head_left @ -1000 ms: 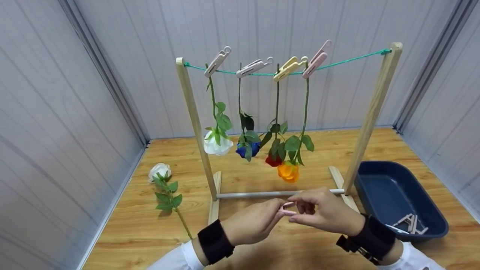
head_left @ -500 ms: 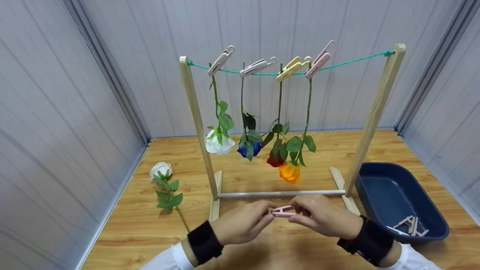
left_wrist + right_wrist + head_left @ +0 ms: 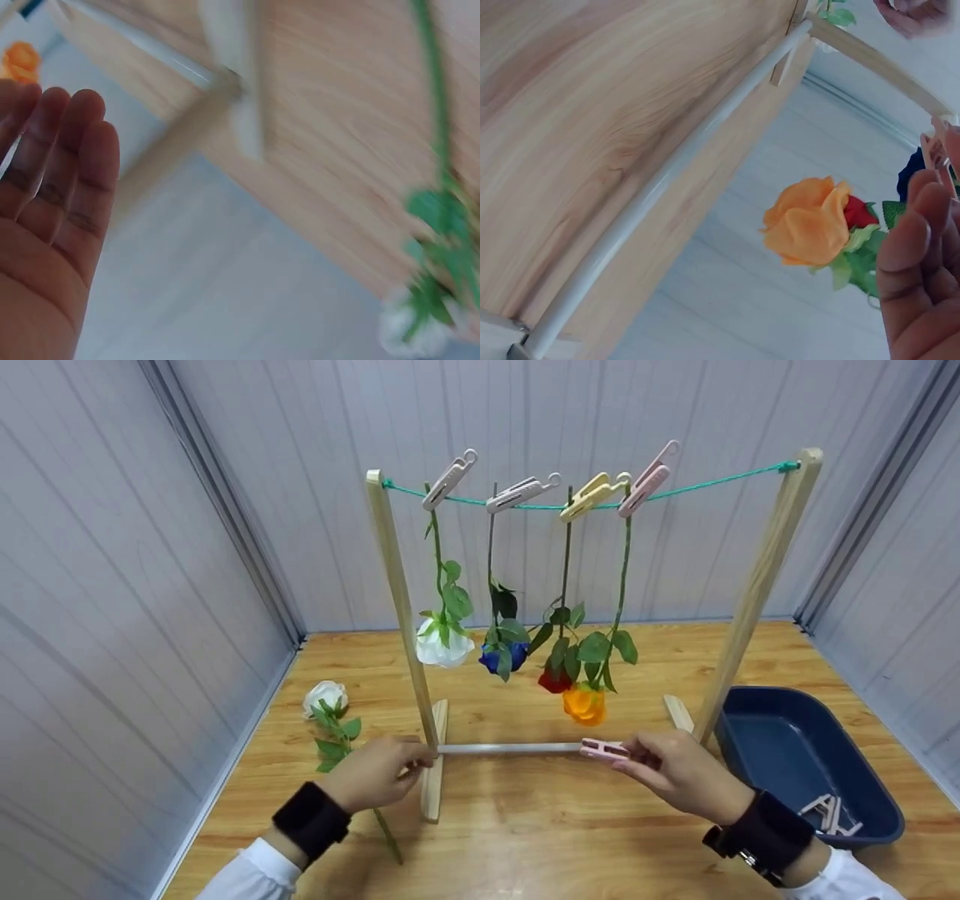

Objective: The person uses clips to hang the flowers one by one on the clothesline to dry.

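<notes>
My right hand point(image 3: 686, 776) pinches a pink clothespin point(image 3: 602, 749) by its handle end, in front of the rack's lower bar. In the right wrist view the clothespin point(image 3: 932, 150) is half hidden by the fingers. My left hand point(image 3: 379, 772) holds nothing and hovers over the stem of a white rose point(image 3: 325, 699) lying on the table. Its fingers are fairly straight in the left wrist view. White point(image 3: 444, 645), blue point(image 3: 499, 658), red point(image 3: 555, 680) and orange roses point(image 3: 585, 705) hang upside down, clipped by their stems with clothespins to a green cord point(image 3: 720, 482).
The cord is tied between two wooden posts point(image 3: 761, 577) joined below by a white bar point(image 3: 510, 748). A dark blue basin point(image 3: 787, 735) stands at the right with loose pink clothespins point(image 3: 832, 815) inside. Grey panel walls point(image 3: 210, 675) enclose the table.
The left hand has let go of the pink clothespin and moved left toward the lying white rose. The right hand keeps the clothespin, slightly farther right and up.
</notes>
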Tool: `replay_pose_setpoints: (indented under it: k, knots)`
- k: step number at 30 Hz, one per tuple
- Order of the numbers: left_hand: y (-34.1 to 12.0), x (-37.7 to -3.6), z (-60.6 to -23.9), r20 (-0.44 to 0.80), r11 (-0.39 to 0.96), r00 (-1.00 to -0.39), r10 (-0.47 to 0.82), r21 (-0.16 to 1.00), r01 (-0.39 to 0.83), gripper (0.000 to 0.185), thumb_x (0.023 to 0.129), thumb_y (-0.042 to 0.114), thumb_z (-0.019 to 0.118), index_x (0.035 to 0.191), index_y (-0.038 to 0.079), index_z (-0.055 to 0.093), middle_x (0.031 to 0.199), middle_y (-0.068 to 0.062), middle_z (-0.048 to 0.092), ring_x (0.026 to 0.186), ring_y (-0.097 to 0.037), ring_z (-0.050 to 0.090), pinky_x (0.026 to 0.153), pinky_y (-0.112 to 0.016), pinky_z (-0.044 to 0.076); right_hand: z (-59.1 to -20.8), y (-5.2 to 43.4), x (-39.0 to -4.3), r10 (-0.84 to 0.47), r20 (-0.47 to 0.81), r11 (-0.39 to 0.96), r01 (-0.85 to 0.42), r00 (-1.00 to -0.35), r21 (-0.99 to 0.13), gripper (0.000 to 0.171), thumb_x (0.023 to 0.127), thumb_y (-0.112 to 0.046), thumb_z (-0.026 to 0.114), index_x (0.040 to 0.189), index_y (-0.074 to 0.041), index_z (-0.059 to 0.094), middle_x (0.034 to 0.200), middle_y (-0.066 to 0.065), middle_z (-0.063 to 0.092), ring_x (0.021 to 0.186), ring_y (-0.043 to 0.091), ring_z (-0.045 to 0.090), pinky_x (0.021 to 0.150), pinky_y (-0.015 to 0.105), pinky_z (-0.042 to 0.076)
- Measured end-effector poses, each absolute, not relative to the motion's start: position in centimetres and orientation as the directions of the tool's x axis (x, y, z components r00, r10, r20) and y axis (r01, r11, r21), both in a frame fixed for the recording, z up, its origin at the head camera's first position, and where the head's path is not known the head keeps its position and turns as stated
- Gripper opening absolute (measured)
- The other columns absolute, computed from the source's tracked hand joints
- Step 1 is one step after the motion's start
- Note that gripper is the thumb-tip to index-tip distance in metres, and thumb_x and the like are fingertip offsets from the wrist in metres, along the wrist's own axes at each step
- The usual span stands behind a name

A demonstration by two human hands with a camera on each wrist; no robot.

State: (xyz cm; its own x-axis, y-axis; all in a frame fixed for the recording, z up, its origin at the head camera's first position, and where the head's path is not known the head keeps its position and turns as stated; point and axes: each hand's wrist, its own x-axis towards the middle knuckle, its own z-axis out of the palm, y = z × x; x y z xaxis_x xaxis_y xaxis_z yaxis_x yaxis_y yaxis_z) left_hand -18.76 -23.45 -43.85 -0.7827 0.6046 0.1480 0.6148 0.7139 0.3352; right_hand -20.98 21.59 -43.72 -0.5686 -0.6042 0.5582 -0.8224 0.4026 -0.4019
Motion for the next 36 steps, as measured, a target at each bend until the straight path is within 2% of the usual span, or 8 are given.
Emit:
replay_pose_setpoints:
  k: [4,7,12,21,28,36]
  knots:
    - [-25.9,-18.7,-44.9,0.171,0.751,-0.772,0.613,0.179,0.636,0.028,0.082,-0.015,0.066,0.099,0.001,0.081,0.096,-0.01,0.077,0.086,-0.027,0.076,0.075,-0.037,0.064,-43.8,22.1,-21.0,-0.587,0.581,0.402,-0.826,-0.563,-0.394,0.019,0.091,0.001,0.083,0.09,-0.013,0.071,0.074,-0.007,0.07,0.066,-0.006,0.054,0.055,0.014,0.046]
    - [-27.2,-18.4,-46.2,0.175,0.776,-0.768,0.616,0.029,0.629,0.025,0.077,-0.015,0.074,0.09,0.005,0.082,0.088,-0.006,0.075,0.077,-0.025,0.074,0.068,-0.035,0.063,-44.0,22.4,-21.1,-0.58,0.591,0.398,-0.828,-0.561,-0.395,0.02,0.09,0.003,0.083,0.09,-0.013,0.071,0.075,-0.006,0.071,0.066,-0.006,0.056,0.055,0.013,0.047]
    - [-28.6,-18.1,-48.4,0.132,0.766,-0.756,0.641,-0.177,0.618,0.021,0.075,-0.01,0.084,0.08,0.009,0.076,0.078,-0.004,0.067,0.066,-0.021,0.066,0.059,-0.035,0.058,-44.4,22.9,-21.1,-0.58,0.6,0.384,-0.834,-0.552,-0.396,0.022,0.089,0.005,0.083,0.091,-0.013,0.069,0.076,-0.005,0.072,0.066,-0.006,0.058,0.055,0.013,0.048]
    - [-29.5,-18.1,-50.2,0.059,0.628,-0.69,0.721,-0.476,0.616,0.019,0.08,0.004,0.09,0.087,0.009,0.073,0.084,-0.004,0.069,0.073,-0.019,0.066,0.059,-0.03,0.057,-44.8,23.1,-21.0,-0.583,0.604,0.371,-0.84,-0.543,-0.396,0.024,0.089,0.004,0.084,0.089,-0.014,0.068,0.075,-0.005,0.071,0.065,-0.006,0.055,0.054,0.012,0.047]
    - [-29.7,-18.2,-50.5,0.027,0.557,-0.657,0.753,-0.558,0.616,0.018,0.081,0.008,0.091,0.088,0.011,0.074,0.084,-0.003,0.07,0.073,-0.018,0.065,0.059,-0.028,0.056,-45.0,23.0,-20.8,-0.587,0.579,0.387,-0.824,-0.566,-0.414,0.021,0.091,0.002,0.083,0.09,-0.014,0.07,0.074,-0.006,0.071,0.065,-0.007,0.053,0.053,0.012,0.045]
    - [-29.6,-18.3,-50.3,0.081,0.517,-0.585,0.807,-0.573,0.635,0.018,0.087,0.011,0.085,0.096,0.011,0.07,0.085,-0.003,0.068,0.073,-0.016,0.064,0.06,-0.027,0.055,-45.3,23.0,-20.7,-0.595,0.578,0.38,-0.829,-0.558,-0.41,0.021,0.09,0.002,0.084,0.091,-0.014,0.07,0.075,-0.006,0.071,0.066,-0.006,0.054,0.055,0.012,0.046]
